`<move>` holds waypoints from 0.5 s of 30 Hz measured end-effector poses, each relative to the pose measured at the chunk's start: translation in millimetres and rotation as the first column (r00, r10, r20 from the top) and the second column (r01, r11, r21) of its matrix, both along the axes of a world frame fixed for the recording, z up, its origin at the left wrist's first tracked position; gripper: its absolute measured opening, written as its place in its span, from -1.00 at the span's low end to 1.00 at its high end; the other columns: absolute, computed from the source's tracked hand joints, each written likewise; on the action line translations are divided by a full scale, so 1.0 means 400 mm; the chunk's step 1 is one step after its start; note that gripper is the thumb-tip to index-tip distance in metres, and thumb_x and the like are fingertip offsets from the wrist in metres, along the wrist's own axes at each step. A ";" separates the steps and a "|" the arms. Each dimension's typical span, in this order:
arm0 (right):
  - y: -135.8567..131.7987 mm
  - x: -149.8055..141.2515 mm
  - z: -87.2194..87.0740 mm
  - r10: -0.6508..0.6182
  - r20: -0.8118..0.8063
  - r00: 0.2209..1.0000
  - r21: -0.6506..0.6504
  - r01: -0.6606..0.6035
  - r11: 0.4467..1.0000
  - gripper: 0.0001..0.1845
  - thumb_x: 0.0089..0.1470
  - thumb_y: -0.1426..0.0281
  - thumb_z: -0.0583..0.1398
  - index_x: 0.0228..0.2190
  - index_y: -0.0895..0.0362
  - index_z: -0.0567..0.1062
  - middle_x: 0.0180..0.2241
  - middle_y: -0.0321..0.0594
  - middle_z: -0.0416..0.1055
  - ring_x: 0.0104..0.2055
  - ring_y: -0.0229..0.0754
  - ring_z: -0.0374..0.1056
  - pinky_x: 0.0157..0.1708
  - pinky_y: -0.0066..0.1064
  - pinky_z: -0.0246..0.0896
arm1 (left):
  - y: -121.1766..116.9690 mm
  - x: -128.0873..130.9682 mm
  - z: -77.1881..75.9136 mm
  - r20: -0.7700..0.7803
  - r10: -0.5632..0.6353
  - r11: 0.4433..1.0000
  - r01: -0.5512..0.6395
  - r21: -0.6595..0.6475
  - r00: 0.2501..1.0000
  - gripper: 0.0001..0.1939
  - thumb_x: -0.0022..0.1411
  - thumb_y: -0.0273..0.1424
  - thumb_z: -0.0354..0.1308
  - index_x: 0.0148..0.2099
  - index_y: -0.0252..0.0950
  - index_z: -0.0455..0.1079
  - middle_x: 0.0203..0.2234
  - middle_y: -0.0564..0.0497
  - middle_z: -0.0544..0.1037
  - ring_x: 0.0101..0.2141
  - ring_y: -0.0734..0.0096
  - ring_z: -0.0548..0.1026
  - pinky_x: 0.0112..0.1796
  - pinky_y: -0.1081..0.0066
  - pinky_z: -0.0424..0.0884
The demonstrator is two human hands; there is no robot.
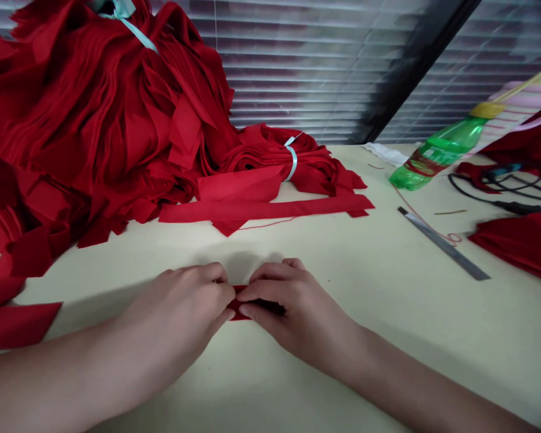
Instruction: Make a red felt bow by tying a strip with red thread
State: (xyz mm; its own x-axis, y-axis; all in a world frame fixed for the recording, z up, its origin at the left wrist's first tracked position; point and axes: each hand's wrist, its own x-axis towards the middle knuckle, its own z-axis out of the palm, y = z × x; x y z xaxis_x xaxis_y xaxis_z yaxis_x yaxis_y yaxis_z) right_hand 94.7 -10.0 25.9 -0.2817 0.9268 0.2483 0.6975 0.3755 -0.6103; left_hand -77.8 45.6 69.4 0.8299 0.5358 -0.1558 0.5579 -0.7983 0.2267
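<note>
A small folded piece of red fabric (240, 310) lies on the cream table (388, 325), mostly hidden by my fingers. My left hand (184, 297) pinches its left end between fingers and thumb. My right hand (293, 307) grips the other end, and the fingertips of both hands almost meet above the fabric. A loose red strip (15, 325) lies on the table to the left of my left hand.
A large heap of red fabric strips (94, 120) and a bundle tied with pale blue ribbon (275, 159) rise behind. A steel ruler (444, 243), green plastic bottle (437, 153), black cord (500, 186) and folded red cloth (518, 246) lie to the right.
</note>
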 end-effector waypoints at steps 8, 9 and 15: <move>-0.007 -0.008 -0.001 -0.015 0.063 0.998 0.013 0.014 1.000 -0.83 0.11 0.53 0.18 -0.45 0.10 0.52 -0.43 -0.34 0.44 -0.30 -0.28 0.34 -0.25 -0.32 -0.05 | 0.004 0.003 -0.005 0.048 0.009 1.000 -0.010 0.004 0.999 -0.74 0.26 -0.51 -0.04 -0.38 -0.27 0.44 -0.42 0.03 0.48 -0.37 0.42 0.49 -0.31 0.46 0.41; -0.006 -0.009 0.001 -0.021 0.066 0.998 0.006 0.020 1.000 -0.84 0.11 0.53 0.19 -0.45 0.10 0.53 -0.43 -0.35 0.45 -0.31 -0.28 0.34 -0.25 -0.32 -0.04 | 0.004 0.004 -0.006 0.034 0.013 1.000 -0.014 0.009 0.999 -0.75 0.26 -0.51 -0.04 -0.39 -0.28 0.44 -0.43 0.03 0.48 -0.39 0.42 0.48 -0.32 0.46 0.41; 0.003 0.000 0.012 -0.004 0.032 0.999 -0.083 0.006 0.997 -0.86 0.05 0.50 0.24 -0.39 0.01 0.56 -0.42 -0.40 0.47 -0.36 -0.31 0.36 -0.27 -0.33 -0.03 | 0.003 0.002 -0.005 -0.010 0.000 1.000 0.000 0.025 1.000 -0.73 0.21 -0.59 -0.04 -0.42 -0.29 0.44 -0.43 0.01 0.49 -0.36 0.37 0.49 -0.32 0.43 0.40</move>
